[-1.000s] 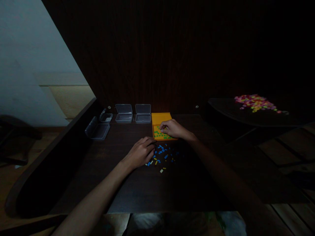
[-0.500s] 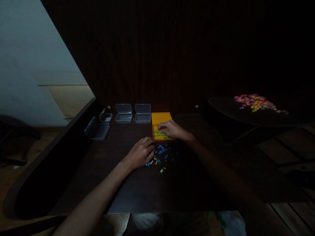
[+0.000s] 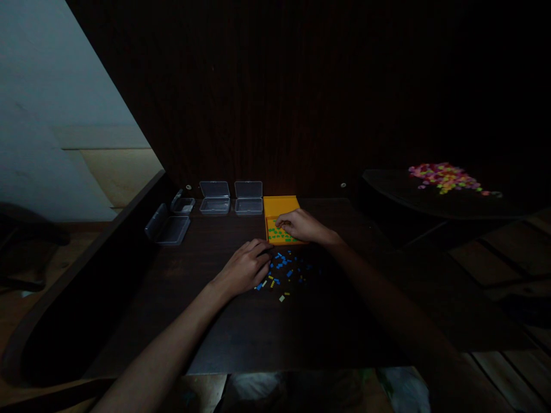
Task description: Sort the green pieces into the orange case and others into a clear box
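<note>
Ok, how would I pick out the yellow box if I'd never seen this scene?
On the dark desk, look to the back, just right of the clear boxes. The yellow box stands open there, the right hand over it. Solid colour and green pieces inside set it apart from those see-through neighbours.

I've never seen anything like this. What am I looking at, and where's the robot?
There's no robot: these are a person's bare hands, and every picture comes from a camera on that person's head, looking forward and down. On the dark wooden desk stands an open yellow box with small green pieces inside. Blue, yellow and pale bricks lie scattered in front. To the left stand four clear plastic boxes, lids raised. The right hand is at the yellow box, fingertips together; the left hand rests beside the bricks. Whether either holds a piece is too dark to tell.
</note>
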Available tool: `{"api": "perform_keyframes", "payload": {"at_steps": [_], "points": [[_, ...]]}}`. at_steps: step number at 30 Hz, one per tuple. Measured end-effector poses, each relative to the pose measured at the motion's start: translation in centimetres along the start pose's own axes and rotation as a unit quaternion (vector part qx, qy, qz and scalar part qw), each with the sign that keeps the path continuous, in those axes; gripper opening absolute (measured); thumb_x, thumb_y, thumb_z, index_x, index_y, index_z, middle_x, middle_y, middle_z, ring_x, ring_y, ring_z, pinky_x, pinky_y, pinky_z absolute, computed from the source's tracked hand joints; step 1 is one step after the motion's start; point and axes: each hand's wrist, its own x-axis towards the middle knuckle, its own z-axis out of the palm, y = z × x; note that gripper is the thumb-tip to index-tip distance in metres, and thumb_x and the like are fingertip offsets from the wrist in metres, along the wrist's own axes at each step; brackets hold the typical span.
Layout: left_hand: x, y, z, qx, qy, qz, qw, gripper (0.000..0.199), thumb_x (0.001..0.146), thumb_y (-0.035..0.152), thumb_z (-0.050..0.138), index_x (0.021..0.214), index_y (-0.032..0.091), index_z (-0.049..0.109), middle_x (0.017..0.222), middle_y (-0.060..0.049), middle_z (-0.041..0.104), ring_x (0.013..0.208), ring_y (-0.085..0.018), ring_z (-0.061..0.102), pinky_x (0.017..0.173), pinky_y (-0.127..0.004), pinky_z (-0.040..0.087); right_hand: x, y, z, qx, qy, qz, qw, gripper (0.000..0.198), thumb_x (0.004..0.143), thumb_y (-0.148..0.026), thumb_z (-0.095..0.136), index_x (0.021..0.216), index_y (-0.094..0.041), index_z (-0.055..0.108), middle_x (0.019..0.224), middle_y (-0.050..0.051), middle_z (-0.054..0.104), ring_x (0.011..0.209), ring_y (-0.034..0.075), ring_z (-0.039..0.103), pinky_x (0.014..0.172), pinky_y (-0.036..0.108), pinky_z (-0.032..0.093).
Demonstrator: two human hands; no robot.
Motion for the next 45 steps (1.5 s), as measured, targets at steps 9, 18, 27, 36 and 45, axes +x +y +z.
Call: {"api": "perform_keyframes", "payload": {"at_steps": [9, 18, 27, 36, 45], "points": [[0.0, 0.0, 0.1, 0.011, -0.012, 0.001, 1.0, 0.019, 0.093, 0.018, 0.051, 0.099, 0.015, 0.069, 0.119, -0.011, 0.064, 0.112, -0.025, 0.057, 0.096, -0.044, 0.052, 0.0, -0.7, 0.3, -0.008, -0.015, -0.011, 1.0, 0.036, 0.084, -0.005, 0.052, 0.107, -0.02, 0.074, 0.105, 0.005, 0.076, 0.095, 0.019, 0.069, 0.083, 0.026, 0.048], [0.0, -0.1, 0.2, 0.012, -0.006, 0.002, 1.0, 0.019, 0.093, 0.019, 0.051, 0.098, 0.016, 0.069, 0.119, -0.011, 0.064, 0.112, -0.025, 0.057, 0.097, -0.043, 0.052, -0.1, -0.9, 0.3, -0.014, -0.017, 0.001, 1.0, 0.038, 0.084, -0.005, 0.052, 0.111, -0.021, 0.073, 0.112, 0.006, 0.074, 0.102, 0.021, 0.068, 0.088, 0.028, 0.049], [-0.1, -0.2, 0.2, 0.015, -0.011, 0.002, 1.0, 0.02, 0.093, 0.019, 0.05, 0.1, 0.016, 0.069, 0.12, -0.011, 0.063, 0.113, -0.025, 0.056, 0.097, -0.042, 0.052, -0.1, -1.0, 0.1, -0.001, -0.021, -0.037, 0.999, 0.039, 0.084, -0.005, 0.05, 0.112, -0.019, 0.073, 0.112, 0.007, 0.074, 0.102, 0.021, 0.068, 0.089, 0.029, 0.048], [0.1, -0.7, -0.1, 0.007, -0.003, -0.009, 1.0, 0.022, 0.094, 0.018, 0.049, 0.097, 0.014, 0.07, 0.111, -0.012, 0.065, 0.107, -0.024, 0.058, 0.094, -0.041, 0.053, -2.3, -2.7, -5.0, 0.08, 0.107, -0.033, 0.99, 0.028, 0.085, -0.013, 0.052, 0.098, -0.017, 0.077, 0.089, 0.004, 0.074, 0.073, 0.015, 0.063, 0.068, 0.025, 0.045], [-0.1, -1.1, 0.2, -0.007, 0.002, 0.002, 1.0, 0.021, 0.093, 0.018, 0.05, 0.092, 0.014, 0.07, 0.108, -0.012, 0.064, 0.104, -0.023, 0.058, 0.093, -0.039, 0.053, -8.4, -1.8, -2.6, 0.138, 0.084, -0.075, 0.984, 0.02, 0.088, -0.023, 0.056, 0.088, -0.017, 0.075, 0.079, 0.004, 0.069, 0.067, 0.013, 0.058, 0.06, 0.024, 0.041]]}}
